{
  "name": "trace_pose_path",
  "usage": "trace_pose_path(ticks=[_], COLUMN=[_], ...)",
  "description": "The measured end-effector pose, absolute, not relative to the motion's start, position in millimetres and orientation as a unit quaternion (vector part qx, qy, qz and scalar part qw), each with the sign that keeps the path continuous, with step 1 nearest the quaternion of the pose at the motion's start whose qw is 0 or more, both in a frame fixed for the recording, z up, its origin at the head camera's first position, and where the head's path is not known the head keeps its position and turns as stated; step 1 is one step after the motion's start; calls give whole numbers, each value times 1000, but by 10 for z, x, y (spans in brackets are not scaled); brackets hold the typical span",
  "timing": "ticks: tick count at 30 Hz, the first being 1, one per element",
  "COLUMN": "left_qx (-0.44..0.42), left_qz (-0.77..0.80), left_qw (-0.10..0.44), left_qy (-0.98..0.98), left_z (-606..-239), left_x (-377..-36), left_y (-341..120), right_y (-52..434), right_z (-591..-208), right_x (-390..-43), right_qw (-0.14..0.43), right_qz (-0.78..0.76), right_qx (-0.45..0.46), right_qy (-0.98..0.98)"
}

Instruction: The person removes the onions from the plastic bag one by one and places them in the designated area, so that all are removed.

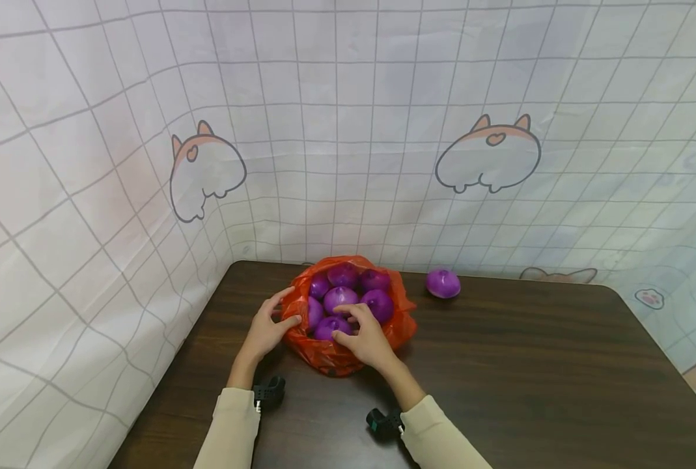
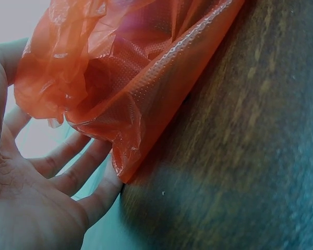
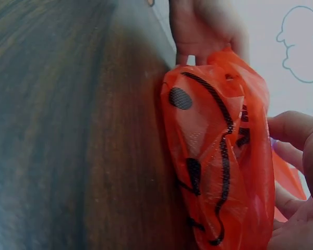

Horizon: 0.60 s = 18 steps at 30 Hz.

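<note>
An orange-red plastic bag (image 1: 327,357) sits on the table with its mouth rolled open. Inside are several shiny purple onion-like balls (image 1: 340,299), each round with a small point on top. My left hand (image 1: 267,331) rests at the bag's left side, thumb and fingers spread along the rim; in the left wrist view its extended fingers (image 2: 68,156) lie against the plastic. Over the bag's front right edge reaches my right hand (image 1: 368,339), its thumb and fingers apart above the balls, fingertips close to the front one (image 1: 331,327). Bag film hides part of the right fingers in the right wrist view.
One more purple ball (image 1: 443,284) lies alone on the dark wooden table (image 1: 529,365), right of the bag near the back edge. A white grid-patterned cloth (image 1: 348,130) with cartoon animals hangs behind and at both sides.
</note>
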<state>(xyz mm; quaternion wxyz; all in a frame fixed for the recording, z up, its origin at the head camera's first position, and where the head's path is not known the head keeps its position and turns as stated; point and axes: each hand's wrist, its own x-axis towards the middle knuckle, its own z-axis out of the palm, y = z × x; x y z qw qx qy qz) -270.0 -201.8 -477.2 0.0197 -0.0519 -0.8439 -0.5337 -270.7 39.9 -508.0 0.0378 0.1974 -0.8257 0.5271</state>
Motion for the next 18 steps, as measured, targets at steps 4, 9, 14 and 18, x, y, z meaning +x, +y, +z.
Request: trace_pose_path(ticks=[4, 9, 14, 18], left_qx=[-61, -62, -51, -50], left_qz=[-529, -534, -536, -534], left_qw=[25, 25, 19, 18], left_qy=[-846, -843, -842, -844], left_z=[-4694, -4687, -4663, -4661], left_x=[-2651, -2640, -2613, -2614], left_y=[-2011, -1998, -1987, -1988], right_y=[393, 407, 421, 428], right_z=[-5092, -5095, -5113, -5122], right_x=[-2696, -2681, -2683, -2685], right_qw=[29, 9, -5, -13], right_qz=[518, 518, 516, 512], right_qx=[200, 196, 193, 188], right_qy=[-831, -833, -834, -838])
